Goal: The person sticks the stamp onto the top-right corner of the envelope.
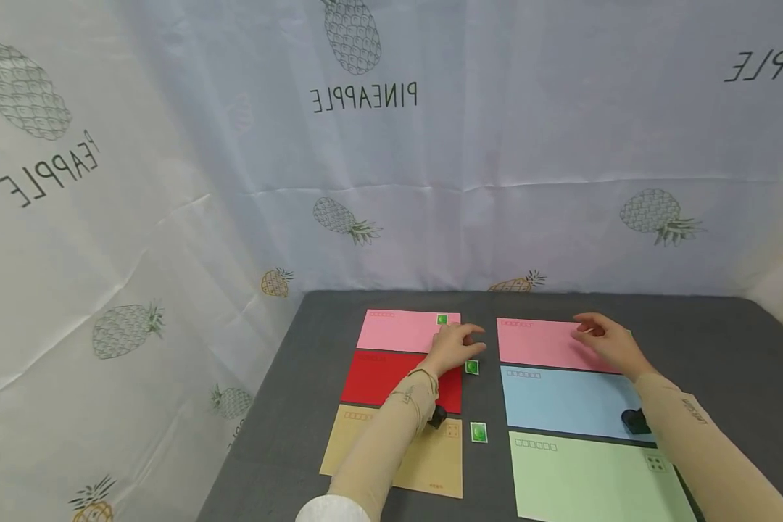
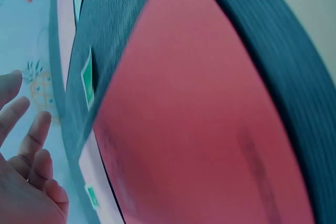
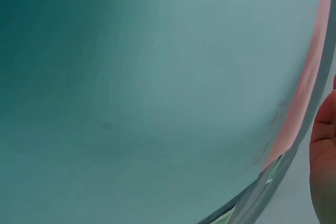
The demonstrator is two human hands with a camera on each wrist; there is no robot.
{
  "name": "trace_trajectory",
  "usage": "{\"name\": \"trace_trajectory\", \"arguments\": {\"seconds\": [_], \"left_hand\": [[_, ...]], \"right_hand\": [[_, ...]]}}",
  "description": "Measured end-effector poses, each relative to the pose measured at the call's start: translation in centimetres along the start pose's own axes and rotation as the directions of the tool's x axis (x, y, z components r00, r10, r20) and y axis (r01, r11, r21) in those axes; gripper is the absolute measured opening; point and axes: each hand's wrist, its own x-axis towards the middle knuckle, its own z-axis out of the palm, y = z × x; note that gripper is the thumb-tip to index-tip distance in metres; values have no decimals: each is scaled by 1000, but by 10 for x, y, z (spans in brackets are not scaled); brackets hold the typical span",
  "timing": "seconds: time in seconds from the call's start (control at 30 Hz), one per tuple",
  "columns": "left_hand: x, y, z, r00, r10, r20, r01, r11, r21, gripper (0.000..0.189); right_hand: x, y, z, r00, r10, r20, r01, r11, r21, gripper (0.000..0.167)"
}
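Note:
My left hand (image 1: 453, 346) hovers by the right end of the left pink envelope (image 1: 391, 333), thumb and fingers apart with nothing between them. A green stamp (image 1: 441, 319) lies on that envelope's upper right corner. Just beyond the hand, a loose green stamp (image 1: 472, 367) lies beside the red envelope (image 1: 373, 377). In the left wrist view, the left hand's fingers (image 2: 34, 140) are loosely bent and hold nothing. Over the right end of the other pink envelope (image 1: 535, 341) is my right hand (image 1: 610, 341), its fingers loosely curved and no object showing in them.
Below the red envelope lies a tan envelope (image 1: 431, 464), with another green stamp (image 1: 479, 432) to its right. A blue envelope (image 1: 561, 399) and a light green envelope (image 1: 581, 478) continue the right column on the dark table (image 1: 267, 406). A pineapple-print cloth (image 1: 470, 145) hangs behind.

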Motion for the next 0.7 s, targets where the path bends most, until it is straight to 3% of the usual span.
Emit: {"name": "trace_trajectory", "arguments": {"seconds": [0.23, 0.4, 0.53, 0.7], "left_hand": [[9, 12, 19, 999, -43, 34, 41, 999, 32, 36], [15, 17, 30, 998, -60, 31, 59, 998, 26, 37], [16, 14, 32, 997, -75, 33, 73, 996, 43, 37], [18, 13, 34, 996, -91, 16, 90, 995, 50, 37]], "right_hand": [[-9, 16, -12, 996, 4, -87, -7, 999, -37, 57], [-14, 30, -20, 990, 57, -127, -55, 998, 17, 59], [-16, 39, -26, 984, 110, -140, -103, 993, 62, 61], [-17, 45, -39, 980, 142, -140, -139, 990, 31, 58]]}}
